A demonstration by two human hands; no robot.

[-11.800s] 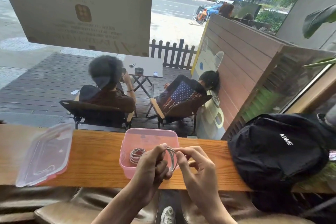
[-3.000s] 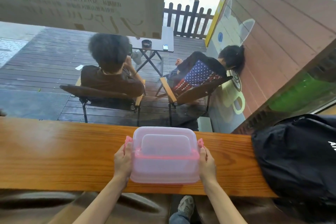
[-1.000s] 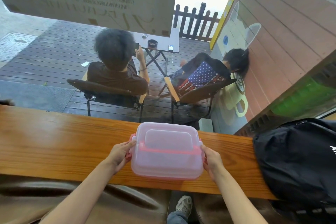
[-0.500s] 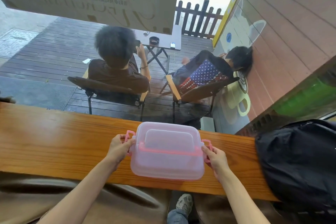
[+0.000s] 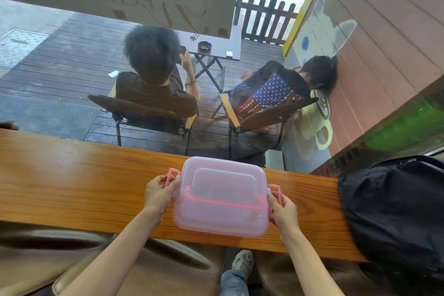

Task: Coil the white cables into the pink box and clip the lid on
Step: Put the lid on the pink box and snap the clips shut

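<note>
Forearms reach up from the bottom edge over a brown seat, with a shoe (image 5: 242, 262) showing between them. Next comes the counter (image 5: 72, 190), a wooden plank running left to right; its near edge passes just under the box (image 5: 219, 209), whose front corner slightly overhangs that edge. To the left the wood is bare along its whole length. To the right a black bag (image 5: 394, 214) lies on the counter, near the right hand (image 5: 283, 211) but not touching it.

The box sits at mid-counter with the lid (image 5: 223, 182) on top. Cables inside show only as a dim dark smudge through the lid. Each hand is at one end of the box. Left hand (image 5: 158, 193) pinches the left clip (image 5: 171, 175) between thumb and fingers; that clip stands flipped up and outward. Right hand has its fingers curled around the right clip (image 5: 275, 191), which also sticks out from the lid's edge.

Beyond the counter's far edge is a window, and past it two people sit in chairs on a deck.
</note>
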